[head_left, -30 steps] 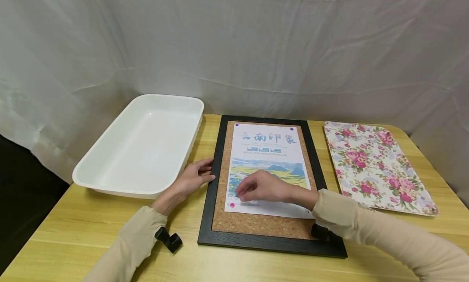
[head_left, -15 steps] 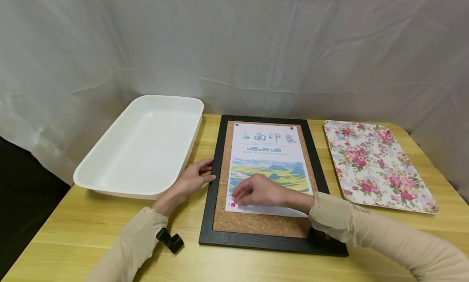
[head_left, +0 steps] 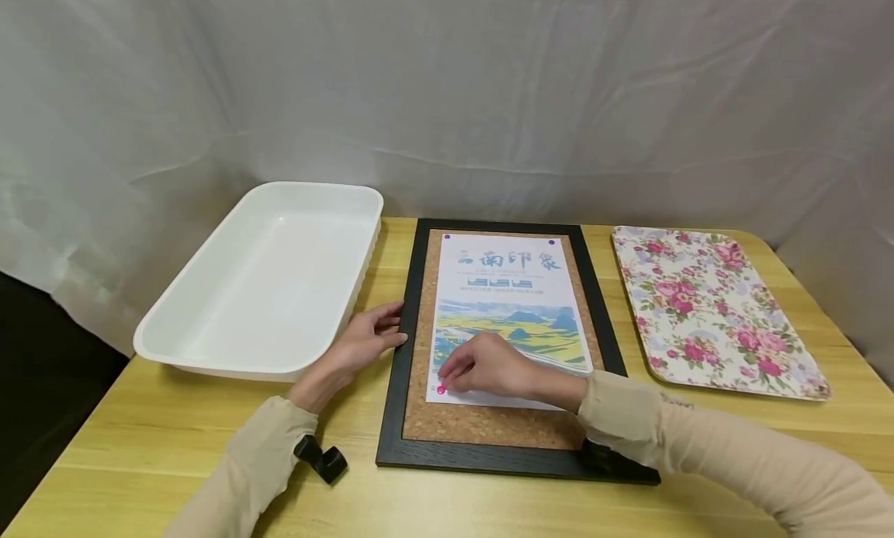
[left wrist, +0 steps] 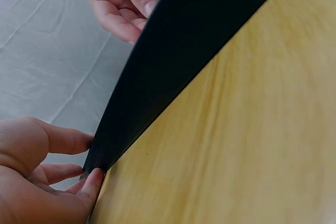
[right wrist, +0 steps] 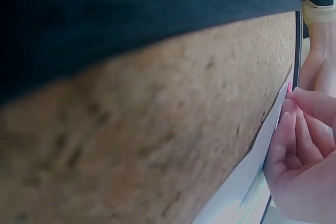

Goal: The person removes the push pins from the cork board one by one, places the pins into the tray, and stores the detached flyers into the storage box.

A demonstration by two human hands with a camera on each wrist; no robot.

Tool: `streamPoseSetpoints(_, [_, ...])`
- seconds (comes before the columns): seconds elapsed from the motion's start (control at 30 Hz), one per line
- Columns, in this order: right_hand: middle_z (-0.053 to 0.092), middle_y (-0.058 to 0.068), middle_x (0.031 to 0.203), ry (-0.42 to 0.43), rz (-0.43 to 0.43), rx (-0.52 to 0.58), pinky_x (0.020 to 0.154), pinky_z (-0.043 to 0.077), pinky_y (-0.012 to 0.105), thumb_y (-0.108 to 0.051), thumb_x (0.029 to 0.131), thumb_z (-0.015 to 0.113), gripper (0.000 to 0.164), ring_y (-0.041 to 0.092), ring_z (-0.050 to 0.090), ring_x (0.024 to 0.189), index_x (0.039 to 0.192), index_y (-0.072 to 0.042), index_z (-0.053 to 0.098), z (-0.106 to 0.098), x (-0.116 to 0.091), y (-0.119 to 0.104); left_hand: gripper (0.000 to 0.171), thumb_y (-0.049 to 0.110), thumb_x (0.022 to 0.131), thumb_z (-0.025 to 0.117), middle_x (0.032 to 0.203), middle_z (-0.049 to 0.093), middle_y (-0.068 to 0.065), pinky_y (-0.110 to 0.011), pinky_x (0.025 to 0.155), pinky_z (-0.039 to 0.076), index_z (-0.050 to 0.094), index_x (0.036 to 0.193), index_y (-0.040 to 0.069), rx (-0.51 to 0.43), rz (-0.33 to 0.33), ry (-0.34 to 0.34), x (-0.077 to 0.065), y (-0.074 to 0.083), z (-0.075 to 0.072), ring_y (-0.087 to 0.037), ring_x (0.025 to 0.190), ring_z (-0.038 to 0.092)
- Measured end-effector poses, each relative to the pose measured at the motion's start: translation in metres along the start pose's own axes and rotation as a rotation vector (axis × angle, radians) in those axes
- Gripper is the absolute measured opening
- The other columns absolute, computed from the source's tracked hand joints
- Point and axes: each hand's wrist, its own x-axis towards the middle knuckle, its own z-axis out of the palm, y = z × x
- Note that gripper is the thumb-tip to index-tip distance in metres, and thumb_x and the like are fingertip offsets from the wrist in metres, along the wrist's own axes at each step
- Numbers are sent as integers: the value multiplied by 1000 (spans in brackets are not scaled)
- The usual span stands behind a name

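Right hand [head_left: 489,362] over white poster [head_left: 503,309] printed with landscape, fingers curled, tips right at round pink pushpin [head_left: 441,390] in poster's lower left corner; can't tell from here whether they pinch it. Left hand [head_left: 362,343] loosely spread, fingertips against left side of black wood-grained frame [head_left: 482,456]. Poster lies on frame's brown cork panel [head_left: 482,425], round purple pins [head_left: 552,242] at both upper corners. Deep white rectangular tub [head_left: 261,274] left of frame, rectangular rose-patterned tray [head_left: 714,309] right of it, all on yellow wooden tabletop [head_left: 174,429].
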Motion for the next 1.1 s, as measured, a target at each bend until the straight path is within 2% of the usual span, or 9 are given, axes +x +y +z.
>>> streamPoseSetpoints(0.27, [71, -2, 79, -8, -46, -31, 65, 55, 21, 1, 81, 74, 14, 5, 64, 71, 95, -2, 76, 5, 3, -1, 61, 0, 95, 58, 139, 43, -25, -41, 103, 43, 32, 150, 1, -11, 2, 0, 0, 0, -1, -37, 128, 44])
streamPoseSetpoints(0.73, [70, -3, 75, -37, -94, -71, 61, 54, 21, 2, 83, 73, 7, 3, 62, 65, 86, -3, 78, 3, 4, -7, 62, 1, 95, 58, 140, 43, -25, -42, 103, 42, 31, 150, 1, 3, 6, 0, 0, 1, -1, -37, 128, 44])
streamPoseSetpoints(0.93, [70, -4, 73, -40, -103, -73, 61, 54, 21, 3, 82, 72, 8, 3, 62, 65, 85, -3, 77, 4, 4, -5, 61, 0, 95, 58, 140, 43, -25, -43, 103, 43, 31, 150, 1, 5, 7, -1, -1, 1, 0, -37, 128, 44])
streamPoseSetpoints(1.1, [69, -5, 75, -43, -73, -57, 61, 54, 22, 3, 82, 72, 10, 5, 62, 66, 85, -5, 77, 5, 4, -6, 61, 1, 95, 58, 140, 43, -25, -43, 103, 43, 32, 150, 1, 9, 10, -5, -2, 1, 0, -38, 129, 43])
